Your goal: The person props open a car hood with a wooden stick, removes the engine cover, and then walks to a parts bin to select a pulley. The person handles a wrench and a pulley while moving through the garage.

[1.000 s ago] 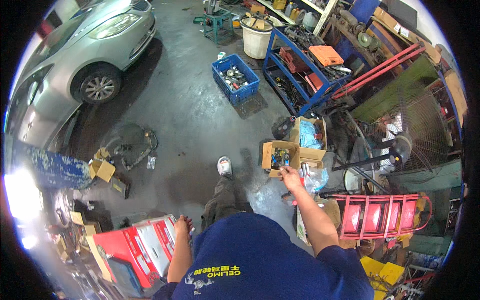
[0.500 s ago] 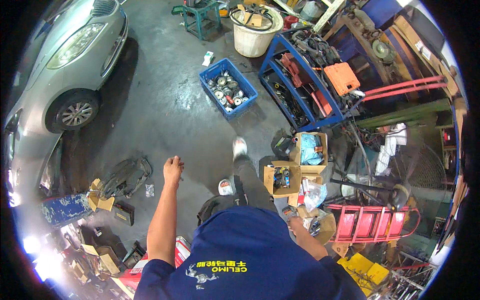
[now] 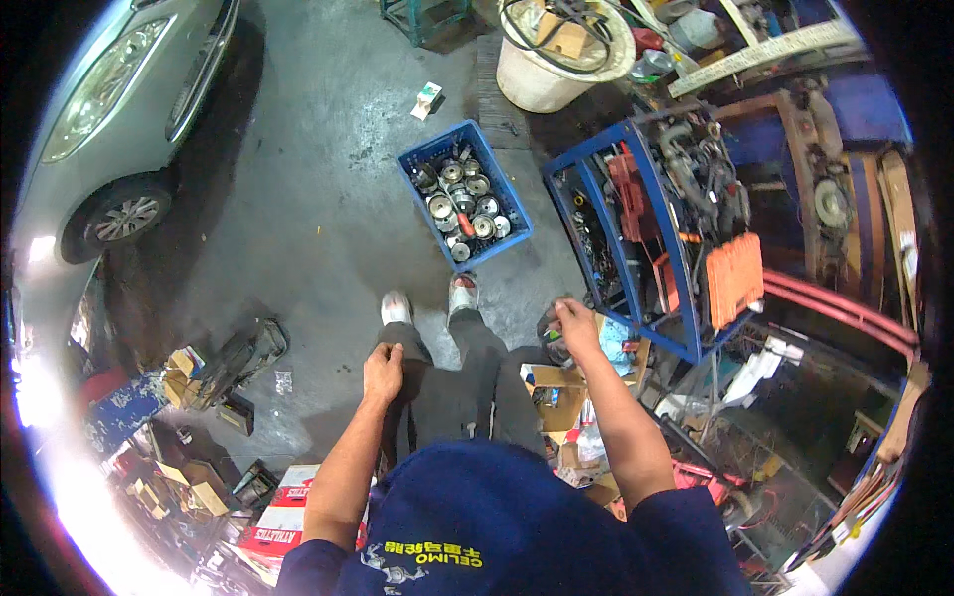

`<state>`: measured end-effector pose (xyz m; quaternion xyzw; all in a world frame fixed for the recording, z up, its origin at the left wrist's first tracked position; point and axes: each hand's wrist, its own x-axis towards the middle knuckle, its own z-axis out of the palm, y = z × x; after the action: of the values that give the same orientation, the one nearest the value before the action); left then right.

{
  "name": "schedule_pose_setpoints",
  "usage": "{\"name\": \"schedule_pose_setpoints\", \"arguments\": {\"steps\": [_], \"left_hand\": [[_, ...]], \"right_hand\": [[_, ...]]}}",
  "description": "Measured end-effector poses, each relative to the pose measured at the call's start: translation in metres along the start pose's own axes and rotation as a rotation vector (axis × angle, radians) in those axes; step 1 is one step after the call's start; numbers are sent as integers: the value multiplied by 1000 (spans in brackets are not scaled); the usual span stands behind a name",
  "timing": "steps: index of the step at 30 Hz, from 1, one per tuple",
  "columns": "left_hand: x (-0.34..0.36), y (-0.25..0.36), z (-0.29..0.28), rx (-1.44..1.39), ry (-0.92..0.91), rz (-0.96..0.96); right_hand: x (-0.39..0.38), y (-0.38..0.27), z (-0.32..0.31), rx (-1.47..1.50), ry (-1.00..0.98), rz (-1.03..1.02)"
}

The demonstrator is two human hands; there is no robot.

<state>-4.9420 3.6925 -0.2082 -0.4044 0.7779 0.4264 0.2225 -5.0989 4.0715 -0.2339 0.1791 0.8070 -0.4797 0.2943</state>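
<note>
My left hand (image 3: 383,373) is in front of my left leg, fingers curled; my right hand (image 3: 576,326) is raised near the blue cart (image 3: 641,179), also curled. What either holds, if anything, is too small to make out. Just beyond my shoes (image 3: 462,294) sits a blue plastic crate (image 3: 435,141) of several round metal cup-shaped parts (image 3: 484,226) and a red object (image 3: 465,224). An orange case (image 3: 733,281) hangs at the cart's near right side. Open cardboard boxes (image 3: 562,407) lie below my right hand.
A silver car (image 3: 109,99) stands at the left. A white bucket (image 3: 537,79) with coiled hose is behind the crate, a small white carton (image 3: 425,99) nearby. Clutter (image 3: 238,368) lies at lower left; red metal rails (image 3: 835,308) run along the right.
I have stepped forward, so the crate and cart are closer. My left hand has dropped back toward my leg; my right hand has risen from beside the boxes toward the cart.
</note>
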Motion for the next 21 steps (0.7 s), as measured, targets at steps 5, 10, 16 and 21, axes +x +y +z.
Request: {"name": "schedule_pose_setpoints", "arguments": {"steps": [5,10,16,21], "left_hand": [[100,15,25,236,-114,6],[180,-10,61,357,-338,-5],[203,-47,64,284,-223,124],[211,-80,47,245,-110,299]], "right_hand": [[99,-50,57,43,-72,75],[218,30,137,-258,-153,138],[376,69,218,-729,-191,-81],[529,35,275,-853,-110,-196]]}}
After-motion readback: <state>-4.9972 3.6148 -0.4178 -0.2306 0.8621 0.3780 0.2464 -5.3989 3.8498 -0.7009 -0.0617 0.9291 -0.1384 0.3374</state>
